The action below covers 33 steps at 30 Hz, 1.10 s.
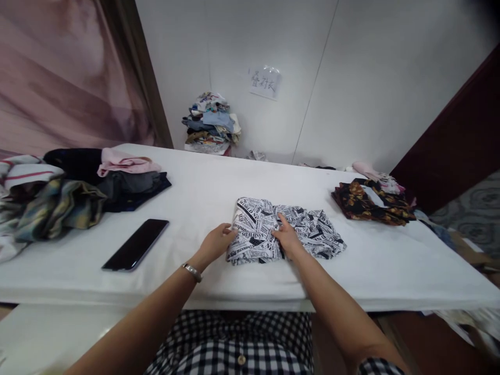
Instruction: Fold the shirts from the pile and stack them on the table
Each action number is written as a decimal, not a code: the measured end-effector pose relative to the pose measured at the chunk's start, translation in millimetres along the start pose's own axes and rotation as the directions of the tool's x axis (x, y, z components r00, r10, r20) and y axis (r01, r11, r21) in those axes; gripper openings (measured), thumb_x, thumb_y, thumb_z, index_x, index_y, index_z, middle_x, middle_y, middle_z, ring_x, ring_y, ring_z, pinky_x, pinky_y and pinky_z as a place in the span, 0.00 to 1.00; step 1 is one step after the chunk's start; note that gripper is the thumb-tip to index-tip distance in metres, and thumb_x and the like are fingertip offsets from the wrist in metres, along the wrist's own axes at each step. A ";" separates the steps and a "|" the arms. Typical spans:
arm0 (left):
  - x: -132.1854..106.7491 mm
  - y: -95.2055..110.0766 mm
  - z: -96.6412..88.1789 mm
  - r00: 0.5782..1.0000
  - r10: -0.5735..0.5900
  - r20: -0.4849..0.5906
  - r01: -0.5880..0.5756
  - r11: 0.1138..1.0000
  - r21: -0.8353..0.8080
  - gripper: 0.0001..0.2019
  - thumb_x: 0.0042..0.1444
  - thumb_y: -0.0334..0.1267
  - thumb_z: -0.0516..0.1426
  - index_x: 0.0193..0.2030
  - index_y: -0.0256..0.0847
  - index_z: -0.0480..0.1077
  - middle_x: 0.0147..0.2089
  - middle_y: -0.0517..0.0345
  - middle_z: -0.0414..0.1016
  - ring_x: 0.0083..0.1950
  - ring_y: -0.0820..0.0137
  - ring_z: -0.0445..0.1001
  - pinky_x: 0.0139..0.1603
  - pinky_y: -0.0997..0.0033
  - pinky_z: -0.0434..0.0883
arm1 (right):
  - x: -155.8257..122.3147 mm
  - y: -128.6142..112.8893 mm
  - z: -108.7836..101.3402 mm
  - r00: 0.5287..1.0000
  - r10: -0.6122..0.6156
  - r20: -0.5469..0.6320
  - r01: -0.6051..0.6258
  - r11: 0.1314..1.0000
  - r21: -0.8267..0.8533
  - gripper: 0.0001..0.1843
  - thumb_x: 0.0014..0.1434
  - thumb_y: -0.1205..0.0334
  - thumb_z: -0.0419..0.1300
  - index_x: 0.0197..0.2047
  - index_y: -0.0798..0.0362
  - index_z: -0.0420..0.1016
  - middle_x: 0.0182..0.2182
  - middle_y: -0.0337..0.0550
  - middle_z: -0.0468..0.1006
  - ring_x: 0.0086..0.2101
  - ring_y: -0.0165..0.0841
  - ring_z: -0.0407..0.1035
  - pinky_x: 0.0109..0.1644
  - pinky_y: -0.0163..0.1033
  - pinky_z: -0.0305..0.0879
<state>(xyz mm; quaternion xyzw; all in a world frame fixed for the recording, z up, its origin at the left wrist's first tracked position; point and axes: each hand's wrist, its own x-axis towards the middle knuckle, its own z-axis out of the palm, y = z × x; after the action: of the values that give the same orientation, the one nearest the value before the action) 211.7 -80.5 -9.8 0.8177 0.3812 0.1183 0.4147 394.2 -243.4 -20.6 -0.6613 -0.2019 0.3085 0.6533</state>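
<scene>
A white shirt [253, 232] with black newspaper print lies partly folded on the white table [203, 187]. Its left part is a compact, thicker block, while the right part spreads flat and crumpled. At the block's left edge, my left hand [214, 244] has its fingers closed on the fabric. My right hand [289, 240] grips the cloth near the middle, where the block meets the flat part, its thumb and index finger showing on top. The undersides of both grips are hidden.
A black phone [136, 245] lies to the left, below piled clothes [78, 192]. Dark floral folded clothes [371, 200] sit at the right. Behind the table, a tall stack of garments [213, 122] stands against the wall, beside a handwritten sign [265, 82].
</scene>
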 end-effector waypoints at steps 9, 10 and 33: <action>44.0 22.3 9.7 0.995 -0.099 0.026 0.100 0.994 -0.038 0.32 0.51 0.55 0.59 0.58 0.35 0.66 0.53 0.40 0.76 0.49 0.55 0.77 0.47 0.61 0.72 | 1.0 5.0 -6.3 0.981 -0.194 -0.012 0.176 0.915 -0.362 0.43 0.46 0.69 0.57 0.67 0.51 0.60 0.34 0.38 0.79 0.30 0.32 0.69 0.43 0.39 0.69; 46.7 24.9 11.2 0.994 -0.099 0.039 0.101 0.994 -0.039 0.32 0.50 0.54 0.60 0.57 0.35 0.67 0.53 0.40 0.76 0.50 0.54 0.77 0.47 0.61 0.72 | 0.0 4.4 -6.0 0.974 -0.225 -0.012 0.202 0.897 -0.394 0.42 0.46 0.69 0.56 0.67 0.50 0.60 0.37 0.39 0.80 0.33 0.33 0.70 0.46 0.40 0.69; 31.4 25.9 6.0 0.997 -0.054 0.054 0.041 0.976 0.214 0.40 0.54 0.65 0.49 0.65 0.37 0.59 0.57 0.38 0.73 0.54 0.48 0.74 0.52 0.53 0.69 | -11.4 8.7 -13.0 0.966 -0.256 -0.046 0.189 0.813 -0.551 0.33 0.49 0.74 0.54 0.59 0.50 0.71 0.54 0.43 0.76 0.54 0.37 0.69 0.63 0.45 0.59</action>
<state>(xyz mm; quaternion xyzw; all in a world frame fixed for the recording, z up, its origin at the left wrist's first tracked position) 249.8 -70.8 2.5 0.8512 0.3987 0.0422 0.3387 393.5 -261.3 -28.1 -0.8077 -0.3178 0.1206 0.4817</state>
